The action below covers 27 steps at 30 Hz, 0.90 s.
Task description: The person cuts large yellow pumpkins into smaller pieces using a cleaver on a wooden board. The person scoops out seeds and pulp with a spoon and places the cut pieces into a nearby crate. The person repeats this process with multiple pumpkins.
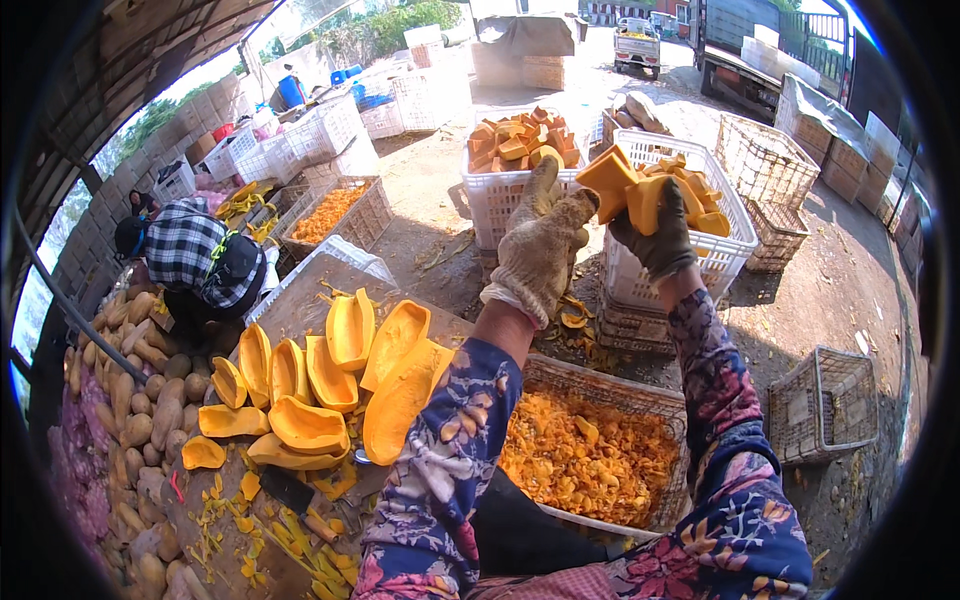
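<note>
My right hand (658,234), in a dark glove, grips several thick orange pumpkin pieces (643,204) over the near edge of a white plastic crate (679,259). My left hand (536,244), in a tan knitted glove, is just left of them with fingers apart and nothing visible in it; its fingertips are close to the pieces. Cut pumpkin chunks fill a second white crate (495,199) beyond it. Hollowed pumpkin halves (330,375) lie on the work table (300,300) to my left. A dark-bladed cleaver (287,489) rests below them among peelings.
Pumpkin pulp and seeds fill a crate (679,420) below my arms. Whole pumpkins (142,427) are heaped at left near a bent-over person (202,255). An uncovered crate (825,409) sits at right. Stacked crates (772,161), a small truck (637,49) and a larger truck (757,67) stand farther off.
</note>
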### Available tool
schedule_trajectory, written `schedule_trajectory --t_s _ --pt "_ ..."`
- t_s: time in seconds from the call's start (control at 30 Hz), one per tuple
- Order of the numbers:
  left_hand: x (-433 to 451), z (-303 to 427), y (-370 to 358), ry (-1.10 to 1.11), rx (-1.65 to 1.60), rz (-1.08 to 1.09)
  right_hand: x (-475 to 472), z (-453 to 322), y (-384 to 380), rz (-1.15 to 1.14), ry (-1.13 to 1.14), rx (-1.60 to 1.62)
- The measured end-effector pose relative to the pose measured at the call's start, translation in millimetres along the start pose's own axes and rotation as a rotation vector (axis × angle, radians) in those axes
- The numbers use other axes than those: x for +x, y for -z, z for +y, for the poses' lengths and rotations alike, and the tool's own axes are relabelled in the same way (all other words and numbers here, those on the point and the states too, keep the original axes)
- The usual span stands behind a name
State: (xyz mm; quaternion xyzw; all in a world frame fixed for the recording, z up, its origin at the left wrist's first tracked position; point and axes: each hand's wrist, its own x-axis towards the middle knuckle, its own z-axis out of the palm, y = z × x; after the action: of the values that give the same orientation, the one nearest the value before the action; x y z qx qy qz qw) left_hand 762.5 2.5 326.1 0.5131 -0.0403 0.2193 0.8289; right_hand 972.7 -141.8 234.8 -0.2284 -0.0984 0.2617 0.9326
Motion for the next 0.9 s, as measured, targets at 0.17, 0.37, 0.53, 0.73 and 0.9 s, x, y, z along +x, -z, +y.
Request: schedule_trajectory --t_s 0.17,0.37,0.53,0.73,0.9 --pt "-48.4 -61.9 29.3 0.001 0.145 -0.02 68.6 -62.1 107.9 0.46 0.099 -0.036" --pt "-244.8 -79.3 169.8 0.206 0.309 0.465 -62.2 51.7 198.0 0.402 -0.248 -0.225" --pt "-336.8 -15.9 224.5 0.029 0.314 1.356 -130.1 183.3 154.8 0.008 -0.636 -0.261" --pt "-334.0 -11.1 271.7 -0.319 0.625 1.581 -180.8 329.8 -29.5 -0.495 -0.536 -0.955" --pt "-314.3 68.3 342.9 0.297 1.372 1.598 -190.2 424.7 -109.6 -0.894 -0.287 -1.408"
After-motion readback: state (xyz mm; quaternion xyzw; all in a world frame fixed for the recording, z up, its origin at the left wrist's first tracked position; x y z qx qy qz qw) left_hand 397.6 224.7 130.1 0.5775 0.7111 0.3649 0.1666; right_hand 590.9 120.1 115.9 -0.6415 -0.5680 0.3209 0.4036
